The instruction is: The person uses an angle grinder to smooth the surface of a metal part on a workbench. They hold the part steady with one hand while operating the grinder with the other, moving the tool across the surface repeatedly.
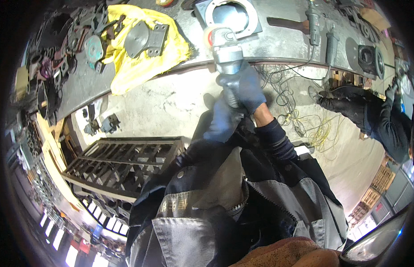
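Note:
Both my hands, in blue work gloves, are closed on an angle grinder (228, 55) above the bench's near edge. My right hand (252, 89) wraps the body from the right, just behind the metal head. Lower down, my left hand (222, 119) grips the rear part; its fingers are blurred. The reddish disc (210, 37) shows at the head's left side, close to a dark square plate with a bright ring-shaped face (252, 20). Whether the disc touches that plate I cannot tell.
Left on the bench (87, 91), a yellow sack (169, 60) lies under a grey metal bracket (138, 40). Other power tools (313, 22) lie right. Tangled cables (282, 95) and a dark metal frame (122, 164) are on the floor. Another person (371, 109) is at the right.

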### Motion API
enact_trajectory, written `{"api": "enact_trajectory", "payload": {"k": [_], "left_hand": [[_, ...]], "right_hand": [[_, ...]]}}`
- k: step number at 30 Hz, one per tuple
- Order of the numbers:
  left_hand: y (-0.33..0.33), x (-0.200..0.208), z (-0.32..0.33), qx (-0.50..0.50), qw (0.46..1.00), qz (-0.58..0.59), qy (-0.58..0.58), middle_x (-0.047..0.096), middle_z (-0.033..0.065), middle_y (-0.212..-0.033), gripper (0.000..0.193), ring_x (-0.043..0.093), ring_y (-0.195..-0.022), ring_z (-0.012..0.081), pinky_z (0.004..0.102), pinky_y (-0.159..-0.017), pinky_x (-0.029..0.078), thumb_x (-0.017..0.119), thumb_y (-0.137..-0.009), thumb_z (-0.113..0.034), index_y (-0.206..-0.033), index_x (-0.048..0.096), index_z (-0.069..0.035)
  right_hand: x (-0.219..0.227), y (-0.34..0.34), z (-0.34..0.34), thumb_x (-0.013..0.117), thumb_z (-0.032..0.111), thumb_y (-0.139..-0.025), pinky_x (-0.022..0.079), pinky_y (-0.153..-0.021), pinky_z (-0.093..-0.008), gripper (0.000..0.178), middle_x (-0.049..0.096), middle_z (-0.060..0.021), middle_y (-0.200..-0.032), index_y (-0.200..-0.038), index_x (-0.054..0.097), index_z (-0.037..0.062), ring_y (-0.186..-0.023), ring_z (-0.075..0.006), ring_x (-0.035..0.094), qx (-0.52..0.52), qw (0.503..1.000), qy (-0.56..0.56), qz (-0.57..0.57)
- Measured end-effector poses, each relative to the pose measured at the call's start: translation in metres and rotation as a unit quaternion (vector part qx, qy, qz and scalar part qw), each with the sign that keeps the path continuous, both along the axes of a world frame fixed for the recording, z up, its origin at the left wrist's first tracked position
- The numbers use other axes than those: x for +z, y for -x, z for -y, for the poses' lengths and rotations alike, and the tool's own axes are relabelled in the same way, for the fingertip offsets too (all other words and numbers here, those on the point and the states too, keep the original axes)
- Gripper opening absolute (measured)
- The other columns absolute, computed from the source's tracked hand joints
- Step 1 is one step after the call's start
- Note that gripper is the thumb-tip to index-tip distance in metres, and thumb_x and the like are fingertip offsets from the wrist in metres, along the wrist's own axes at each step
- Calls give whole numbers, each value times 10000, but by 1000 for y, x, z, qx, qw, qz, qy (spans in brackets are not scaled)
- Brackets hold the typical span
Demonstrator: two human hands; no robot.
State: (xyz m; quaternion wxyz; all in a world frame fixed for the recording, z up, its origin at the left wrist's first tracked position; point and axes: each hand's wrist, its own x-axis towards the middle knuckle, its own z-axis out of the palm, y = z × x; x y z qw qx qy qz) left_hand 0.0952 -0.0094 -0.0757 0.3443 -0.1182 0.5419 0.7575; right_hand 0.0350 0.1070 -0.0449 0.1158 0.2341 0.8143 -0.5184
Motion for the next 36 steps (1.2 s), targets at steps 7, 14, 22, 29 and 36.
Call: {"api": "enact_trajectory", "payload": {"k": [7,14,22,29,36], "left_hand": [[-2,-16,-23,-29,995,-40,92,687,118,-1167,578,673,-1062,217,345,-899,553,854,-794,-91,-1284,557,-16],[8,-24,-62,122,924,252,-261,673,119,-1236,720,659,-1147,211,351,-981,538,897,-746,-121,-1348,512,-24],[17,-75,-110,80,992,29,-94,665,128,-1247,741,658,-1154,225,354,-989,535,898,-724,-127,-1340,505,-3],[53,-16,-102,2,992,-113,53,692,167,-1119,653,697,-1032,277,385,-899,560,903,-716,-186,-1236,558,11],[60,21,-108,-25,981,-153,120,697,151,-1052,603,697,-953,250,383,-832,565,902,-704,-171,-1181,581,10]], "right_hand": [[-9,-16,-22,816,50,-743,520,-664,-289,358,675,-24,-904,-1061,660,-4,-752,-111,611,-62,985,111,-115],[-20,-10,-74,790,77,-754,510,-681,-296,293,672,-20,-871,-1013,677,-1,-743,-124,610,30,975,25,-220],[5,20,-102,789,75,-751,518,-639,-314,318,685,-54,-854,-1024,661,-26,-721,-132,627,-43,987,86,-127],[5,47,-108,796,73,-760,539,-693,-324,338,693,-55,-881,-1054,658,-21,-747,-148,632,-77,974,181,-116],[-1,42,-113,839,189,-730,545,-761,-339,525,709,-117,-969,-1124,622,-81,-840,-183,656,-65,985,129,-90]]}}
